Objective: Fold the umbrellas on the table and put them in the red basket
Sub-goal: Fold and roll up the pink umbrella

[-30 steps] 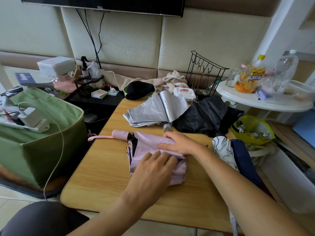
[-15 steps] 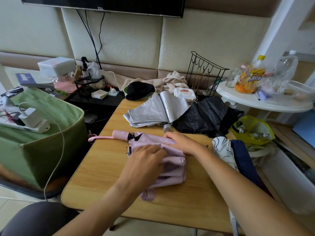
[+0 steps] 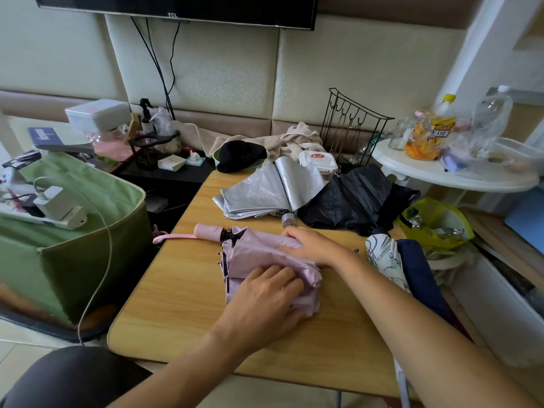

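Observation:
A pale pink folding umbrella (image 3: pixel 253 254) lies half gathered in the middle of the wooden table (image 3: pixel 176 293), its pink handle (image 3: pixel 207 231) pointing left. My left hand (image 3: pixel 265 298) has its fingers curled over the near folds of the canopy and grips them. At the far edge of the canopy my right hand (image 3: pixel 309 244) presses down with its fingers laid flat. Behind lie a silver umbrella (image 3: pixel 265 189) and a black umbrella (image 3: pixel 353 198), both loosely spread. A white patterned umbrella (image 3: pixel 385 260) and a navy one (image 3: pixel 421 278) hang off the table's right edge. No red basket is in view.
A green fabric bin (image 3: pixel 88 231) with a charger and cable on it stands left of the table. To the right stands a white round table (image 3: pixel 441 178) holding bottles. A yellow bag (image 3: pixel 435 219) sits below that table. A black wire rack (image 3: pixel 353 128) and clothes are at the back.
My left hand has moved over the near folds and drawn the loose canopy flap in. My right hand has stayed on the far edge of the canopy.

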